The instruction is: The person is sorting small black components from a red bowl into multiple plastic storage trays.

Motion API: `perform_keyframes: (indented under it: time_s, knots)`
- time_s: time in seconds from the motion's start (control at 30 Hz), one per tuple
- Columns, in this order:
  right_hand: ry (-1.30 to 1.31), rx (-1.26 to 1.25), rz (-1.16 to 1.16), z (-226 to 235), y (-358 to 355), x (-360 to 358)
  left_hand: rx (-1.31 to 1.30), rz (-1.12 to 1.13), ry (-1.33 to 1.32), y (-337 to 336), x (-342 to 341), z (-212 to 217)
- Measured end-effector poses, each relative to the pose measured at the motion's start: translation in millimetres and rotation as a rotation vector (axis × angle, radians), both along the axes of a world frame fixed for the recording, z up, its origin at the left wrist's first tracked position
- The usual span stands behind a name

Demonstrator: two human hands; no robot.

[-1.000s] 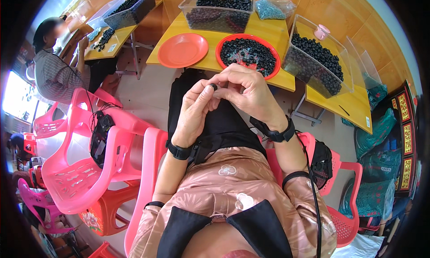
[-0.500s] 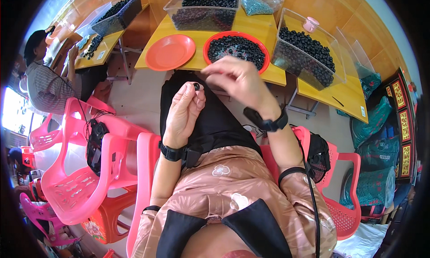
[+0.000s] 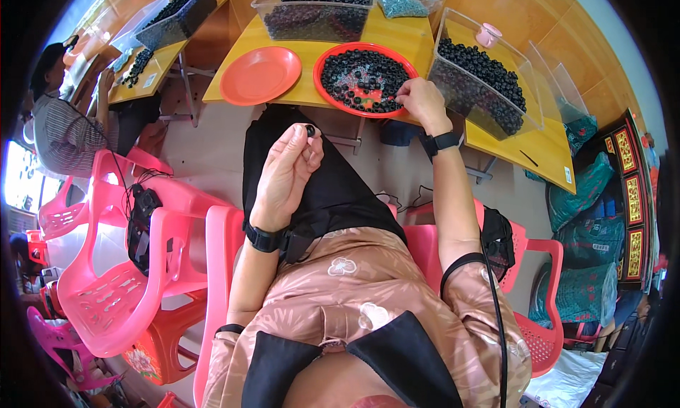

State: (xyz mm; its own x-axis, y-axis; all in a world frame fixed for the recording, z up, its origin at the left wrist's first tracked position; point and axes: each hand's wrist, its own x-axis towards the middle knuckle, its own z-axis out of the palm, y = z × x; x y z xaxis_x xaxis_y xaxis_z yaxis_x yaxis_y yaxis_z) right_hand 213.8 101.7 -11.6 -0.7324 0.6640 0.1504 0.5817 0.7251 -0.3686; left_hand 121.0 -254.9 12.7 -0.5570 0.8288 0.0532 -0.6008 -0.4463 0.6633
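My left hand (image 3: 287, 174) is raised over my lap, its thumb and fingers pinching a small black ring-like piece (image 3: 310, 130). At the right side of the red tray (image 3: 317, 74), my right hand (image 3: 426, 103) reaches in with fingers pinched together; whatever lies between the tips is hidden. Many black pieces (image 3: 354, 68) like the held one fill that tray, thinning toward its near side, where a patterned bottom shows. Left of the tray lies an orange plate (image 3: 261, 75) with a bare surface.
Clear bins of black pieces stand behind the tray (image 3: 312, 22) and to its right (image 3: 482, 82). A bag of teal bits (image 3: 407, 2) and a pink cup (image 3: 488, 35) are farther back. Pink chairs (image 3: 113, 287) flank me. Another person (image 3: 67, 125) sits far left.
My right hand has gone from beside my left hand out to the tray's right side. My left hand keeps its pinch on the black piece. The view has shifted slightly.
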Motion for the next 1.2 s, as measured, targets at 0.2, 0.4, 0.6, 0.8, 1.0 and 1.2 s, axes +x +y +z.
perform_keyframes:
  time_s: [0.2,0.4,0.6,0.8,1.0,1.2]
  knots:
    - [-0.069,0.03,-0.007,-11.2,-2.4,-15.0,-0.034,0.007,-0.003,-1.9,1.1,2.5]
    - [-0.109,0.054,-0.009,-17.0,2.8,-22.7,-0.04,-0.005,-0.001,-2.0,1.6,3.8]
    - [-0.11,0.105,0.028,-19.4,-0.4,-26.4,-0.072,0.012,0.003,-2.8,2.2,4.4]
    - [-0.115,0.178,0.069,-24.4,4.5,-24.2,-0.093,0.004,0.02,-4.0,1.8,4.1]
    - [0.127,0.085,0.106,-20.7,3.7,-17.0,-0.085,-0.009,0.013,-2.3,2.4,7.3]
    - [0.479,-0.55,0.41,65.5,-106.1,-5.4,-0.092,-0.013,0.041,-5.3,0.7,3.2]
